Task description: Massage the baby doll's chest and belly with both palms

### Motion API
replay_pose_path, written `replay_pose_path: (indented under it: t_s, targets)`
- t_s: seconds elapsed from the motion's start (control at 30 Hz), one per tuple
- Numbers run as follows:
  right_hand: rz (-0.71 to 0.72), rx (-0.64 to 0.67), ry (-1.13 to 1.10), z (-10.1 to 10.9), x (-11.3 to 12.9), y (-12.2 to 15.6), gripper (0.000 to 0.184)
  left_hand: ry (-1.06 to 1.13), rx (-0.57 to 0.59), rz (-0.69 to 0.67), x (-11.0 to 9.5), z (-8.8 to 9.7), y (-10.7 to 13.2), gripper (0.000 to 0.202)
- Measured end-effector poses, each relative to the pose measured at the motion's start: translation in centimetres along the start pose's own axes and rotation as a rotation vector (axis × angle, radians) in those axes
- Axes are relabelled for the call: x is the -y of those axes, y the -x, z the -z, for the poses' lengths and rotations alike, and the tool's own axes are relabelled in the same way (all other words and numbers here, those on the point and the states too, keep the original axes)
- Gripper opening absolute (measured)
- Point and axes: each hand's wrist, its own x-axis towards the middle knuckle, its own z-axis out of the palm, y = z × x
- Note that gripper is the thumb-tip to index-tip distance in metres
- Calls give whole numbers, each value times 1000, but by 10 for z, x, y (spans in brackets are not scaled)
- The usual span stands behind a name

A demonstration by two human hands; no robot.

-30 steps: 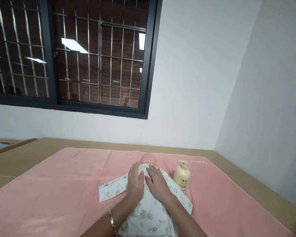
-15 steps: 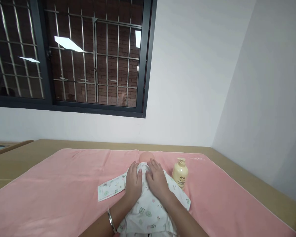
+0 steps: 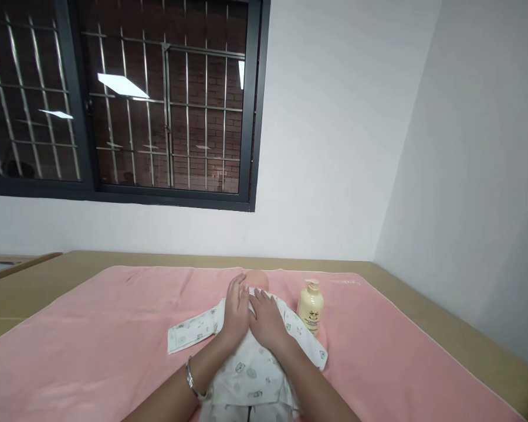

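Left hand (image 3: 236,313) and right hand (image 3: 267,321) rested side by side on a doll's (image 3: 257,279) printed shirt (image 3: 250,375).
Both had fingers extended, the right's slightly spread. The doll lay on a pink cloth (image 3: 387,357) over the desk (image 3: 416,296), its round head just beyond the hands; a pale yellow pump bottle (image 3: 310,306) stood just beside one sleeve (image 3: 307,338).

Nursery-like room (image 3: 334,146): baby clothes (image 3: 251,372)

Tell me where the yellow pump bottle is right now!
In the head view, the yellow pump bottle stands right of centre on the pink cloth, to the right of the right hand and just beyond the white patterned sleeve.
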Motion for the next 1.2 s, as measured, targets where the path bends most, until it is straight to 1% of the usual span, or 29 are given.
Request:
replay_pose_path:
  t_s: [0.07,0.13,0.23,0.3,0.37,0.43,0.5,0.6,0.73,0.87,0.97,1.03,1.13,1.2]
  targets:
    - [18,-34,11,17,2,-1,47,111,-1,74,-24,-11,-2,37]
    - [13,-120,34,40,2,-1,48,206,-36,149,-44,-22,-2,35]
    - [-61,-250,45,79,-6,2,54,421,-37,284,-64,-39,1,30]
    - [-137,-271,39,103,-18,7,59,652,15,476,-71,-51,0,31]
    - [-223,-213,11,120,-34,13,63,876,117,735,-73,-63,-3,40]
    - [-275,-137,13,129,-51,17,65,1015,228,966,-71,-74,-10,56]
    - [-277,-95,67,130,-63,17,67,1075,285,1115,-67,-85,-17,69]
    - [-274,-43,180,123,-72,13,65,1103,291,1219,-62,-97,-25,77]
    - [-278,8,272,117,-72,8,57,1129,265,1253,-59,-107,-28,77]
    - [-291,33,301,119,-69,9,56,1133,279,1251,-57,-109,-26,76]
    - [-306,42,301,121,-68,10,57,1092,305,1263,-57,-103,-20,73]
    - [-333,38,284,122,-66,10,59,1044,338,1296,-58,-93,-15,72]
    - [-385,0,263,120,-62,8,58,972,416,1351,-61,-72,-8,73]
    - [-394,-35,265,116,-56,6,55,943,443,1372,-62,-54,-2,70]
